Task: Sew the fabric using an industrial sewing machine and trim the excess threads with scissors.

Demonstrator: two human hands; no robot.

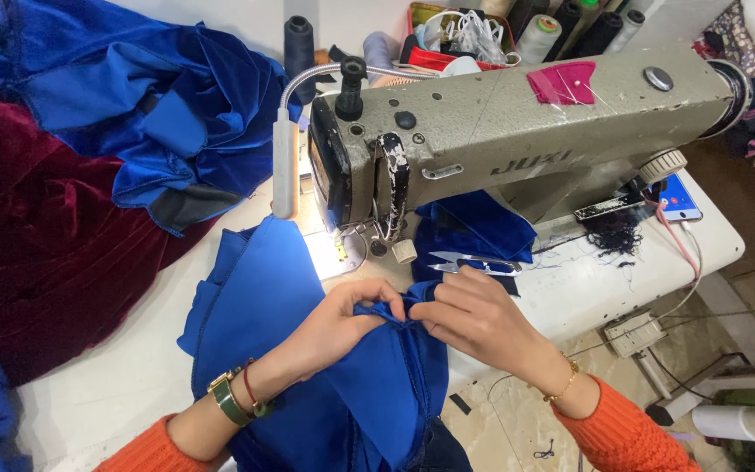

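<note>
- Our left hand (335, 325) is curled shut, thumb and fingertips pinching a folded edge of the blue fabric (290, 350) just in front of the sewing machine (517, 131).
- Our right hand (474, 316) is also closed on the same fold, its fingers bent and pressed against the left hand's, so the two grips meet at one small bunched ridge of cloth.
- The blue fabric is smooth and satiny with a dull sheen; it lies in broad soft folds from the machine's needle area down toward us, and a stitched seam runs along its left edge.
- A green-strapped wristwatch (225, 398) with a squarish gold case sits on the left wrist, a thin gold bracelet (563, 385) on the right; both sleeves are ribbed orange knit.
- A pair of small silver thread snips (474, 262) lies on the table just beyond our right hand, below the machine's arm.
- The sewing machine is a boxy, scuffed grey-green metal body; a pink fabric patch (563, 84) sticks to its top.
- Left of the machine, plush velvet is heaped: bright blue velvet (141, 96) over dark red velvet (37, 236).
- The white table (107, 385) shows bare surface left of the fabric, and its front edge falls away right of our hands to a tiled floor.
- Behind the machine stand cones of thread (301, 44).
</note>
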